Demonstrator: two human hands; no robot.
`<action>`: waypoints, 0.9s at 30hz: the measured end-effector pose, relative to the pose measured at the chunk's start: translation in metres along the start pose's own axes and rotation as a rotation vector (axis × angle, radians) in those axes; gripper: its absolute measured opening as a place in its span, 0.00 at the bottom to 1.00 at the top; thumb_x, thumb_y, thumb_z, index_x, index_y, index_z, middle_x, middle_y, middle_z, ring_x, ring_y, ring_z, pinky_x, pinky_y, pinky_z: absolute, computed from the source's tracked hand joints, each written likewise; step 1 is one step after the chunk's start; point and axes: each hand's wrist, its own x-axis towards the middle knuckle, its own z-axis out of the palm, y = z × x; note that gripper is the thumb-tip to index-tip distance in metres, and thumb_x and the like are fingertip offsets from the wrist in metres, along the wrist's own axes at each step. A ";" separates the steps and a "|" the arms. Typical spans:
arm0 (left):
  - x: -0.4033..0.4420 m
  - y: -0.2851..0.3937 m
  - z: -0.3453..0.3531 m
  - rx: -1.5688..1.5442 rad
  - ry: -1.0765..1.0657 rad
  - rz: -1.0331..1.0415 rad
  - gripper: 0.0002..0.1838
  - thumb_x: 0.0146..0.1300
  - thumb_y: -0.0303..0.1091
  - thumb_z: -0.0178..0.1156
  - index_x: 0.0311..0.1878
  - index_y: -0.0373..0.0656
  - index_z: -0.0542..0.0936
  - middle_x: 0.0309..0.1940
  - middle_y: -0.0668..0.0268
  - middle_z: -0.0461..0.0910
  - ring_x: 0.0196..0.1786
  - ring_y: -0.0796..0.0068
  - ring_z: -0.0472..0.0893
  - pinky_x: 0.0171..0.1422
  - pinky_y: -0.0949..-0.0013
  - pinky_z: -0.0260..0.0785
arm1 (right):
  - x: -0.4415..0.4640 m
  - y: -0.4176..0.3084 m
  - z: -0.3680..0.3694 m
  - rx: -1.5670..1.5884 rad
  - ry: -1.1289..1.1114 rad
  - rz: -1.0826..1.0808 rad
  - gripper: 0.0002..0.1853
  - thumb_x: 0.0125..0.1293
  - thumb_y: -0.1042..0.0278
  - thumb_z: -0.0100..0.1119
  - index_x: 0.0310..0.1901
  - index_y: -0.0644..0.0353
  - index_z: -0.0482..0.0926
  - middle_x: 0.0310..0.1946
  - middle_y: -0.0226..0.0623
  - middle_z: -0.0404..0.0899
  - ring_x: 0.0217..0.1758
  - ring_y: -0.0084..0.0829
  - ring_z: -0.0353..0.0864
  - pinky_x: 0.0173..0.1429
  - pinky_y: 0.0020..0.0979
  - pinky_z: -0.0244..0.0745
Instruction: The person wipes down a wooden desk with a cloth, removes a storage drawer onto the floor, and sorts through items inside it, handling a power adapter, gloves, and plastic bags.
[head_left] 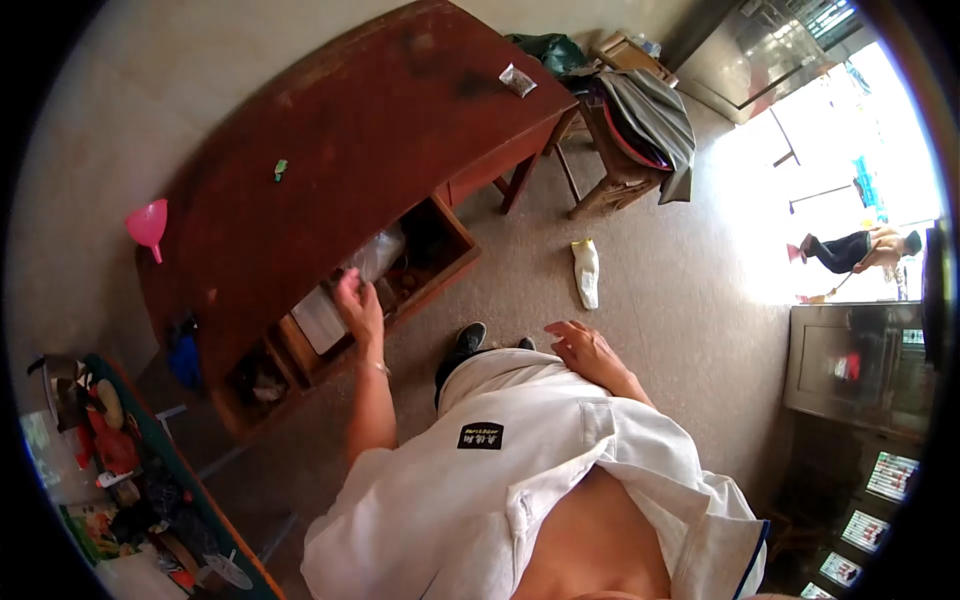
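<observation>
A red-brown wooden desk (340, 130) has two open drawers along its near side. Over the larger drawer (440, 265) is my left hand (361, 305), its fingers curled near a clear plastic bag (379, 254); whether they hold anything is too small to tell. A pale flat box (320, 320) lies in that drawer, just beside the hand. The smaller drawer (262, 378) contains small items. My right hand (587, 352) hangs near my waist with its fingers apart and nothing in them.
On the desk are a pink funnel (148, 228), a green scrap (281, 170) and a small packet (517, 80). A draped stool (630, 150) stands beyond. A white object (586, 273) lies on the floor. Cluttered table (190, 470) at lower left; a person (855, 250) outside the doorway.
</observation>
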 end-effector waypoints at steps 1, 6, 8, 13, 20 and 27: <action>-0.015 0.018 -0.005 -0.063 -0.088 -0.132 0.11 0.61 0.29 0.58 0.46 0.40 0.76 0.39 0.68 0.76 0.40 0.78 0.75 0.45 0.74 0.69 | 0.002 0.002 0.001 0.010 -0.016 -0.002 0.15 0.61 0.72 0.55 0.50 0.60 0.76 0.43 0.49 0.78 0.45 0.49 0.79 0.50 0.42 0.74; -0.096 0.060 0.014 -0.434 -0.675 -0.487 0.06 0.62 0.29 0.58 0.41 0.42 0.77 0.35 0.71 0.79 0.33 0.85 0.75 0.38 0.81 0.68 | 0.014 -0.002 0.001 0.045 -0.094 -0.122 0.15 0.61 0.71 0.54 0.50 0.60 0.76 0.46 0.50 0.78 0.46 0.48 0.79 0.50 0.41 0.74; -0.119 0.030 0.031 -0.271 -0.833 -0.421 0.11 0.61 0.33 0.60 0.44 0.39 0.78 0.36 0.68 0.80 0.37 0.80 0.77 0.43 0.76 0.71 | 0.020 -0.001 0.006 0.063 -0.107 -0.187 0.15 0.62 0.71 0.54 0.50 0.61 0.76 0.44 0.50 0.78 0.44 0.48 0.80 0.50 0.40 0.75; -0.142 0.046 0.048 -0.136 -0.910 -0.361 0.17 0.59 0.37 0.61 0.48 0.36 0.76 0.39 0.63 0.80 0.41 0.75 0.78 0.47 0.71 0.72 | 0.020 0.004 0.008 0.120 -0.211 -0.237 0.14 0.63 0.68 0.53 0.49 0.62 0.76 0.42 0.50 0.80 0.43 0.48 0.81 0.48 0.39 0.76; -0.181 0.061 0.020 -0.042 -0.793 -0.349 0.18 0.59 0.37 0.60 0.48 0.35 0.76 0.40 0.60 0.80 0.43 0.72 0.79 0.50 0.69 0.72 | 0.011 0.002 0.011 0.110 -0.357 -0.269 0.16 0.64 0.64 0.53 0.51 0.61 0.76 0.44 0.49 0.80 0.44 0.45 0.82 0.49 0.38 0.77; -0.230 0.026 0.001 -0.106 -0.730 -0.507 0.19 0.64 0.38 0.58 0.53 0.35 0.73 0.44 0.61 0.79 0.44 0.72 0.78 0.52 0.71 0.71 | 0.034 0.027 0.052 0.614 -0.759 -0.089 0.21 0.65 0.65 0.57 0.57 0.64 0.71 0.46 0.38 0.79 0.47 0.28 0.79 0.51 0.29 0.74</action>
